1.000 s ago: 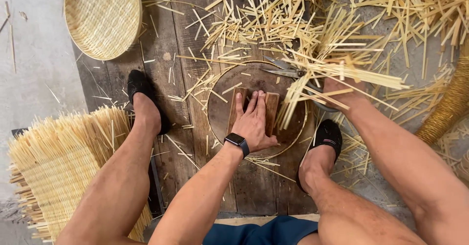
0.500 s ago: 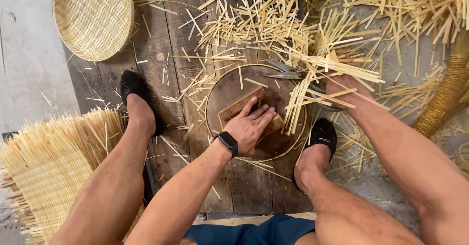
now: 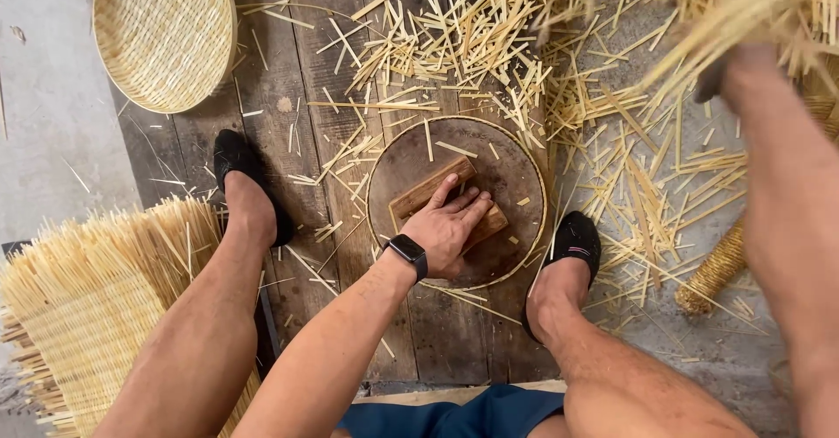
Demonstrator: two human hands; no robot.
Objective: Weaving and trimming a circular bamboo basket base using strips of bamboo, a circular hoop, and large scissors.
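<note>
My left hand (image 3: 450, 224), with a dark watch on its wrist, lies flat on a small brown wooden block (image 3: 418, 198). The block rests at a slant on a round dark wooden board (image 3: 523, 184) between my feet. My right hand (image 3: 741, 64) is up at the top right, blurred, gripping a bundle of pale straw strips (image 3: 717, 20) that fans out up and to the left of it. The right hand's fingers are mostly hidden behind the bundle.
Loose cut strips (image 3: 489, 40) litter the planks beyond and right of the board. A round woven tray (image 3: 162, 31) lies top left, a half-woven mat (image 3: 79, 302) bottom left, a braided coil (image 3: 717, 272) at right. My black shoes (image 3: 238, 165) (image 3: 574, 239) flank the board.
My right hand has lifted the straw bundle off the board, up and to the right. My left hand has turned the block from upright to a slant and stays on it.
</note>
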